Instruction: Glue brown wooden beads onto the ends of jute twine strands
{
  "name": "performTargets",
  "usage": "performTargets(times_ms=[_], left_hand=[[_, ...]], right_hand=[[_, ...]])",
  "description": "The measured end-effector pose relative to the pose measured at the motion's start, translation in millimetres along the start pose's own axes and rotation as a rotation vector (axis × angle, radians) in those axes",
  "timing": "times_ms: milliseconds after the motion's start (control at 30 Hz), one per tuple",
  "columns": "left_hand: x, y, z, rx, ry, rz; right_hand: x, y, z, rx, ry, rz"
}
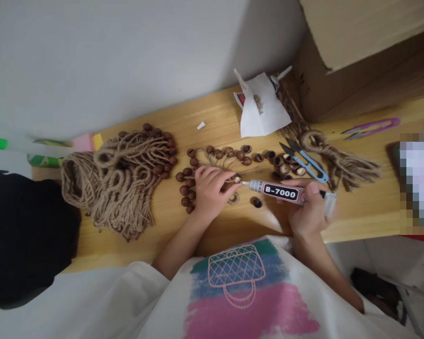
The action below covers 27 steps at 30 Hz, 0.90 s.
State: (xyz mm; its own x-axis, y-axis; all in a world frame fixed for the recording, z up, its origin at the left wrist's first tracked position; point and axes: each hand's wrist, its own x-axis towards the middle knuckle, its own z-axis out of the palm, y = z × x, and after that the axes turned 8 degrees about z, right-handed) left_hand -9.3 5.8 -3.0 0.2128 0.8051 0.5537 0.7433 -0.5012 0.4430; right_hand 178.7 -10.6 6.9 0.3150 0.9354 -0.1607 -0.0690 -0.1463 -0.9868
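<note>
My right hand (309, 207) grips a tube of B-7000 glue (281, 192), its nozzle pointing left. The nozzle tip reaches a half nutshell (237, 178) that my left hand (212, 188) pinches between thumb and finger, hollow side showing. Under and around my left hand lies a jute cord piece with brown nuts (185, 190) on its cord ends; part of it is hidden by the hand. A small cord ring (233, 198) shows just below the fingers. Loose half shells (285, 168) are grouped above the tube, and one dark half shell (257, 202) sits below its nozzle.
Blue thread snips (309, 165) lie by an unfinished jute tassel (353, 165). Purple snips (372, 127) are farther right. Finished jute pieces with nuts (127, 179) are heaped on the left. White paper (263, 106) and a cardboard box (371, 37) stand at the back.
</note>
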Motion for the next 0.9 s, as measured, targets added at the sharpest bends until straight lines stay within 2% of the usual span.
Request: performTargets(times_ms=[167, 333, 467, 900], left_hand=[[0.6, 0.4, -0.8, 0.029, -0.024, -0.003], [0.5, 1.1, -1.1, 0.044, -0.042, -0.023], [0.0, 0.9, -1.1, 0.019, -0.054, -0.032], [0.2, 0.7, -0.3, -0.029, -0.022, -0.015]], right_hand=[[0.0, 1.4, -0.4, 0.022, -0.032, 0.012], [0.6, 2.7, -1.0, 0.011, 0.03, 0.022], [0.6, 2.8, -0.6, 0.005, -0.012, 0.025], [1.5, 3.9, -0.7, 0.073, 0.051, 0.026]])
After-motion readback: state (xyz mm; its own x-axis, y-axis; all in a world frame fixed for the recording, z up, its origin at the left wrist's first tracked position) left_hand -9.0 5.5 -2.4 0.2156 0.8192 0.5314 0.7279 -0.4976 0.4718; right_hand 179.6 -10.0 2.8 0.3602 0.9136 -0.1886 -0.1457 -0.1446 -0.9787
